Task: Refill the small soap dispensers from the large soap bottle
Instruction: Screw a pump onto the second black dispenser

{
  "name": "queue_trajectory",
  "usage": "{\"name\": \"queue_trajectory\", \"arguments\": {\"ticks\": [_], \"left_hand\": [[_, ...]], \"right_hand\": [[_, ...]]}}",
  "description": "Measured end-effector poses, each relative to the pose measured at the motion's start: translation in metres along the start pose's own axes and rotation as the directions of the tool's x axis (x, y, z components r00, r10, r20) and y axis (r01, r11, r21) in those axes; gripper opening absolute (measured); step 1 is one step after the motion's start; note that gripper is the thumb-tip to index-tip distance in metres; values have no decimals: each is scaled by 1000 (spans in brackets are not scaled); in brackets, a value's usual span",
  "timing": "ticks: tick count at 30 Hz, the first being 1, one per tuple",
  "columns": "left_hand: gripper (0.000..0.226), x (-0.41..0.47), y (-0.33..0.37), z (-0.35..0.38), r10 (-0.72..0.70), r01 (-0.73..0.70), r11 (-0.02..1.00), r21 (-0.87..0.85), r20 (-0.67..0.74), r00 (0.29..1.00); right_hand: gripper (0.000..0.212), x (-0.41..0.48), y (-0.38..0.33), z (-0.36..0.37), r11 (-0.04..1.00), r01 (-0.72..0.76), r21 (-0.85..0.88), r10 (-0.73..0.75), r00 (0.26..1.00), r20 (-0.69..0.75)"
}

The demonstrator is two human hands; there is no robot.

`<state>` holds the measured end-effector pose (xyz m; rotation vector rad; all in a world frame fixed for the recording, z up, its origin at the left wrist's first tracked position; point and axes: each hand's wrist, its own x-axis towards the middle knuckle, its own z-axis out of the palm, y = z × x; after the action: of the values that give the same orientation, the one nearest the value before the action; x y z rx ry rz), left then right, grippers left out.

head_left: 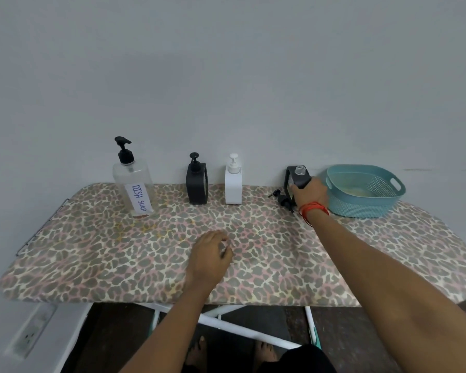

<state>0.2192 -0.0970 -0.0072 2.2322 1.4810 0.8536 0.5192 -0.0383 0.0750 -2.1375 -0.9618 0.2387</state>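
Where fingers (pixel 304 184) wrap: uncapped dispenser (pixel 297 175).

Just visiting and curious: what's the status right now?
Right hand grips open black dispenser; its pump lies beside. Left hand rests empty. Dish soap bottle untouched. Nothing blocking.

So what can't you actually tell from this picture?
- Head view: how full the open black dispenser is; its dark body and the right hand gripping it hide the level.
- Levels in the other black dispenser and the white dispenser: opaque walls.
- What lies in the teal basket: a pale blur behind its wall.
- Whether the left hand holds anything: curled fingers, blurred.
- The loose pump: partly behind the right hand.
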Motion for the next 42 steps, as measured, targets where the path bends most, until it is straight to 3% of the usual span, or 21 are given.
{"name": "queue_trajectory", "arguments": {"ticks": [3,8,11,13,17,19,29,31,33,37,39,42], "left_hand": [[32,1,1,0,-1,1,1000,-3,-13,1000],[33,0,3,-1,-6,6,1000,15,-6,1000],[39,0,7,-4,-6,6,1000,18,-7,1000],[58,-1,10,-7,-23,23,1000,11,12,1000],[122,-4,13,-15,-97,105,989,-101,75,992],[134,-6,14,-18,-103,111,980,-165,55,993],[120,-3,9,-18,-93,94,925,-369,21,995],[125,-3,8,-17,-101,98,918,-385,14,995],[128,-4,7,-15,-89,86,910,-406,11,996],[127,-3,6,-16,-104,108,885,-454,34,994],[127,-4,7,-17,-114,118,880,-460,35,993],[126,-4,8,-17,-122,121,879,-461,29,992]], "right_hand": [[42,0,3,-3,1000,27,-12,-28,999,-41],[30,-27,-4,-28,972,185,144,-160,972,-172],[29,-58,-15,-41,936,289,200,-262,953,-150],[33,-83,-19,-40,912,342,229,-328,940,-95],[34,-143,-24,-22,858,403,319,-424,906,-4],[35,-168,-25,-9,841,404,360,-448,893,45],[57,-196,-16,18,832,340,440,-465,858,217],[75,-176,-13,16,875,317,365,-424,866,265],[80,-141,-12,17,922,346,172,-383,876,293],[63,-67,-21,20,890,335,-310,-220,910,352],[56,-45,-25,23,852,312,-420,-155,917,366],[40,-31,-27,30,839,299,-454,-119,916,383]]}}
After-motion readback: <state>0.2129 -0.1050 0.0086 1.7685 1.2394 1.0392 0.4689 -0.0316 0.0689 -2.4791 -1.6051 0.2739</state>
